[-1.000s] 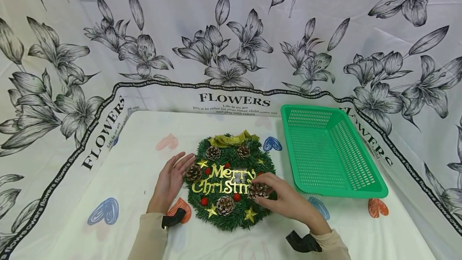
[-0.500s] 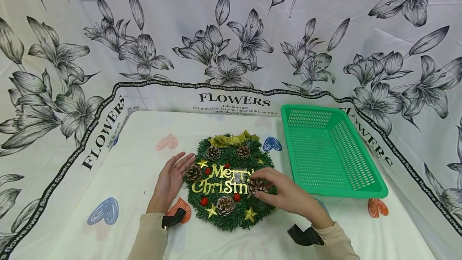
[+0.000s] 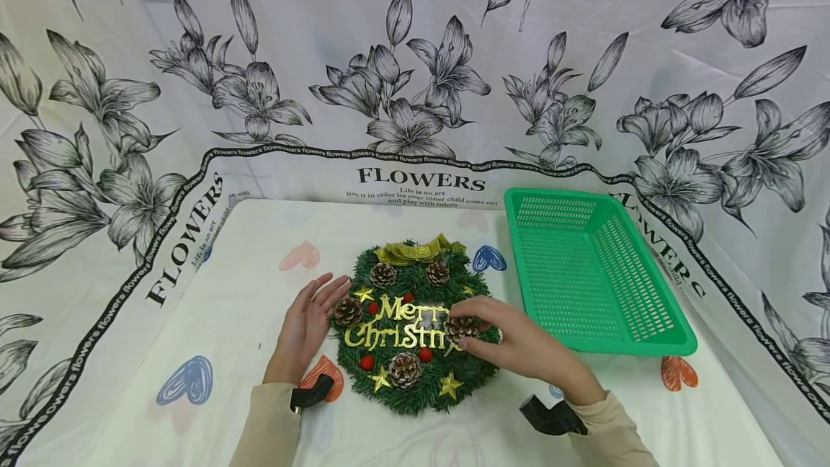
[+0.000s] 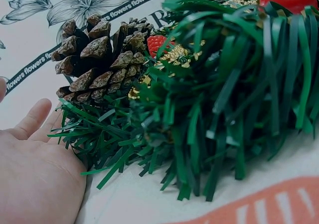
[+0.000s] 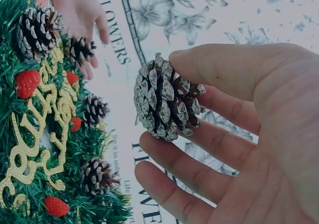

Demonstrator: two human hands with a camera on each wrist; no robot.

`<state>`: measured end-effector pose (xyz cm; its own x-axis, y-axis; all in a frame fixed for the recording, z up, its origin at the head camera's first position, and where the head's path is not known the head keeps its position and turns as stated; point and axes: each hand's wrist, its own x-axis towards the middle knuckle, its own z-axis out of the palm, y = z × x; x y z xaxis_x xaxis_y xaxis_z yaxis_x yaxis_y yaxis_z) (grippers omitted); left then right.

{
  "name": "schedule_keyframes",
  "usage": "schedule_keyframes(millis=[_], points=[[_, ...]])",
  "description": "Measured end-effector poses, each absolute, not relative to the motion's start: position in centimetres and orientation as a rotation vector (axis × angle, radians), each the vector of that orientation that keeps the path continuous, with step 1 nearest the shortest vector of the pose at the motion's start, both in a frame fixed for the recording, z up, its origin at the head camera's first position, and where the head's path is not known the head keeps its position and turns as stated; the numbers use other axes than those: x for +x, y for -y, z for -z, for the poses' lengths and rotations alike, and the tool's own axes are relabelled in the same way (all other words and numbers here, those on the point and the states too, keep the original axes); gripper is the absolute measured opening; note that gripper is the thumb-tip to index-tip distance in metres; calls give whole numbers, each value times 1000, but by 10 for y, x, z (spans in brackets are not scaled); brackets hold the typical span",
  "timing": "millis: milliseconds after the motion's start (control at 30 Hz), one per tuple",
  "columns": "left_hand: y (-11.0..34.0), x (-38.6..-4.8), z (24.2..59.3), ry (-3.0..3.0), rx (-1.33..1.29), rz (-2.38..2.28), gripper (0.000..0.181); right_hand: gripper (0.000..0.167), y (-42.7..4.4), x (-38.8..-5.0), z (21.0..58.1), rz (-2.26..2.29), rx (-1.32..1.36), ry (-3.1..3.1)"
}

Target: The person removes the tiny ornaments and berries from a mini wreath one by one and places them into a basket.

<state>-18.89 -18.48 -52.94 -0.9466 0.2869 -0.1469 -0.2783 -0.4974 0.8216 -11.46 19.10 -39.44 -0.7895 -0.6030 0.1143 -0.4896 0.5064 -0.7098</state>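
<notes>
A green wreath (image 3: 415, 398) with gold "Merry Christmas" lettering, pine cones, red berries and gold stars lies on the white cloth. My right hand (image 3: 512, 341) pinches a pine cone (image 3: 462, 328) between thumb and fingers over the wreath's right side, covering part of the lettering. In the right wrist view that pine cone (image 5: 162, 102) is clear of the wreath (image 5: 107, 204). My left hand (image 3: 305, 326), fingers straight and palm turned up, is at the wreath's left edge beside another pine cone (image 3: 348, 310); the left wrist view shows its fingers partly behind the green strands (image 4: 99, 139).
A green plastic basket (image 3: 541, 294) stands to the right of the wreath, with nothing seen inside. A gold ribbon bow (image 3: 418, 251) sits on the wreath's top. Behind the table hangs a white curtain (image 3: 454, 164) with flower prints.
My right hand has shifted slightly to the right and the pinched pine cone has risen a little off the wreath, uncovering more of the lettering. My left hand has stayed in place.
</notes>
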Motion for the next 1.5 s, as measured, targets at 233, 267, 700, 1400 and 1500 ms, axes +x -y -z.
schedule_keyframes(millis=[233,267,700,1400,1500], points=[[185,-189,529,-1365,21,-2462,66,39,-192,-117,386,1102,-933,-2610],[185,-189,529,-1365,22,-2464,66,39,-192,-117,385,1091,-919,-2618],[184,-189,528,-1357,-13,-2474,68,39,-192,-123,370,1068,-934,-2656],[183,-188,529,-1366,12,-2475,62,37,-201,-137,355,1134,-963,-2691],[183,-188,528,-1380,22,-2470,62,37,-202,-140,352,1152,-979,-2685]])
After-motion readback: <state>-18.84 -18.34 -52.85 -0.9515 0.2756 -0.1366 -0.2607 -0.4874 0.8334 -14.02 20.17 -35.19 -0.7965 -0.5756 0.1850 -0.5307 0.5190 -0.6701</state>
